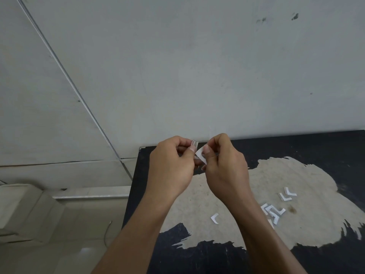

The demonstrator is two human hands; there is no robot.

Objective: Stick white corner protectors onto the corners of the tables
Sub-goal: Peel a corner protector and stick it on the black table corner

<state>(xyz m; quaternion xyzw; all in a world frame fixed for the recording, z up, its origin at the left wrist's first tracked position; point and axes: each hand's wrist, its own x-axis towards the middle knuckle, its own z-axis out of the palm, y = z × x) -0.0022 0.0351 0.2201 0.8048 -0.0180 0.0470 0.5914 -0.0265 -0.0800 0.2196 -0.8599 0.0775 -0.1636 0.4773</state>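
- Holding a small pale, partly see-through plastic corner protector (194, 144) in front of us, our left hand (171, 163) pinches it between the thumb and curled fingers.
- Our right hand (225, 161) meets it from the other side, thumb and forefinger pinching a white curved paper backing strip (200, 155) that bends away from the protector's lower end.
- Both hands are closed tight, knuckles towards us, fingertips almost touching each other; the protector sits in the gap between them.
- We hold the pair above the far left part of a black table with a worn top (296, 151), near its far left corner (141, 148), which has a pale chip on it; we cannot tell whether a protector is stuck there.
- A wide beige patch of bare board (276, 175) shows where the black surface has worn off.
- On that patch lie loose white L-shaped pieces: one alone (214, 218) between our forearms, a small heap (272, 211) just beside our right forearm, and two more (287, 193) further right.
- Behind the table stands a grey wall (197, 66).
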